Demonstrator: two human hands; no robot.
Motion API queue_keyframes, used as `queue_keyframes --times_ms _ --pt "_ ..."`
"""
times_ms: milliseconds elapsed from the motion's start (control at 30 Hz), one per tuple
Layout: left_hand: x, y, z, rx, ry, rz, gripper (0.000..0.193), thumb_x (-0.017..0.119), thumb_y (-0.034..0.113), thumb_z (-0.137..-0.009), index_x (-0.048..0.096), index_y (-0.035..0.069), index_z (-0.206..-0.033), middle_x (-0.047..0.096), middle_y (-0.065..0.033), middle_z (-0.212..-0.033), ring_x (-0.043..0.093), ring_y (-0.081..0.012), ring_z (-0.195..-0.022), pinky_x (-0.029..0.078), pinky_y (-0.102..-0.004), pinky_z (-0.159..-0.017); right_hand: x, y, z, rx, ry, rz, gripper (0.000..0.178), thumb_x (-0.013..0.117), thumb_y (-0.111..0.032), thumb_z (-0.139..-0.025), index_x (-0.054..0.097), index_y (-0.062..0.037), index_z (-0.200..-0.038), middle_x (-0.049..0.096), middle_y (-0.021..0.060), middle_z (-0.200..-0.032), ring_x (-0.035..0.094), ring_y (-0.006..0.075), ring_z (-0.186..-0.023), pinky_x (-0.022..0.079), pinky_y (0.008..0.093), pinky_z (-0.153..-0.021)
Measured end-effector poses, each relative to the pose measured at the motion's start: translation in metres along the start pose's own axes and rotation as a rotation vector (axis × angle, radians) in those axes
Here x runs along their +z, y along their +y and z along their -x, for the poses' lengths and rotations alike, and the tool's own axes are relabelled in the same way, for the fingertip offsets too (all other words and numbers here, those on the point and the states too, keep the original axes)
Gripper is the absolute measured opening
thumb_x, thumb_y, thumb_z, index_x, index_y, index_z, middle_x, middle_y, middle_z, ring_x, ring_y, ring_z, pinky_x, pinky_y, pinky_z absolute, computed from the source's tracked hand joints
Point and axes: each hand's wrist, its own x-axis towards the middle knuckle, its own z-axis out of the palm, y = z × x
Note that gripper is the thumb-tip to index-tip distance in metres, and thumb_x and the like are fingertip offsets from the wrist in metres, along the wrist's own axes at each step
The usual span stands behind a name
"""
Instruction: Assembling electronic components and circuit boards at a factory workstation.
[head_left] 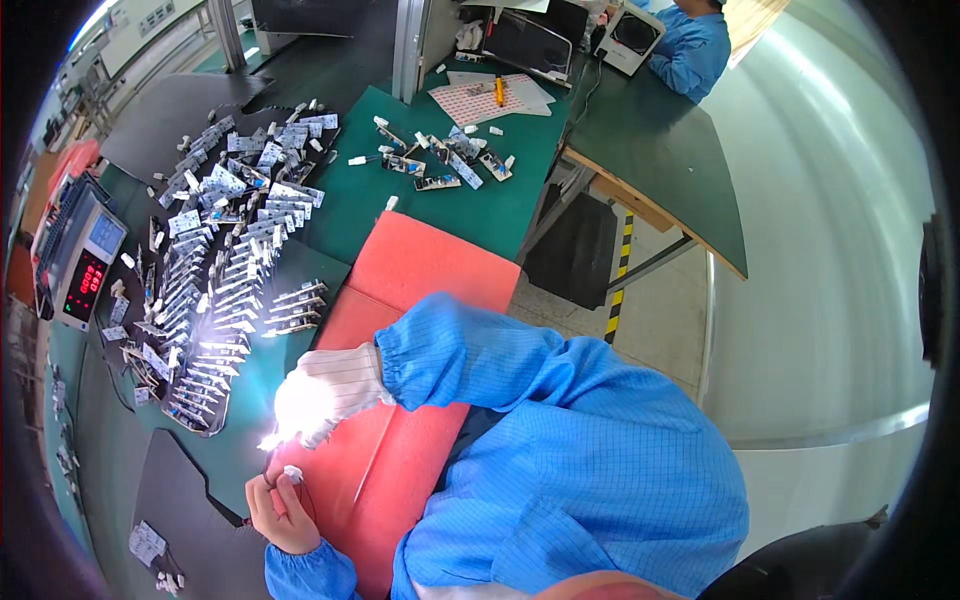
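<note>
My bare left hand [282, 515] is closed in a pinch at the near edge of the red foam pad [420, 275]. A small white connector [292, 474] on a thin dark wire shows at its fingertips. Just beyond it is my right hand [325, 395], in a white striped glove, with fingers curled down toward the left one. Strong glare washes out these fingers and hides what they hold. To the left, small circuit boards [235, 270] with white connectors lie in dense rows, and a short stack of boards [297, 308] lies close to my right hand.
More boards [463, 170] lie loose on the green mat, near pink-dotted sheets [490, 98] with an orange tool [499, 92]. A meter with red digits [82, 285] stands at the left. A board with wires [147, 542] rests on the dark tray [190, 500]. Another person [690, 50] sits at the far table.
</note>
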Motion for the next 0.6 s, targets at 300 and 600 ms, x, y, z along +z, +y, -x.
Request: queue_keyframes --times_ms 300,600 --pt "0.000 0.000 -0.001 -0.007 -0.020 0.013 0.012 0.051 0.005 -0.091 0.056 -0.004 -0.086 0.054 -0.0086 -0.080 0.053 -0.0171 -0.072 0.044 -0.0272 -0.066 0.003 0.006 0.001 0.000 0.023 -0.076 0.033 0.073 -0.023 -0.071 0.066 -0.0037 -0.097 0.065 0.0083 -0.084 0.063 0.0168 -0.066 0.052 0.0303 -0.057" --pt "0.000 -0.006 0.002 -0.013 -0.012 0.013 0.013 0.051 0.006 -0.091 0.057 -0.005 -0.086 0.055 -0.0089 -0.080 0.054 -0.0168 -0.071 0.045 -0.0272 -0.065 0.000 0.000 0.001 0.011 0.007 -0.064 0.033 0.073 -0.022 -0.072 0.065 -0.0039 -0.098 0.066 0.0085 -0.086 0.062 0.0187 -0.070 0.051 0.0308 -0.060"
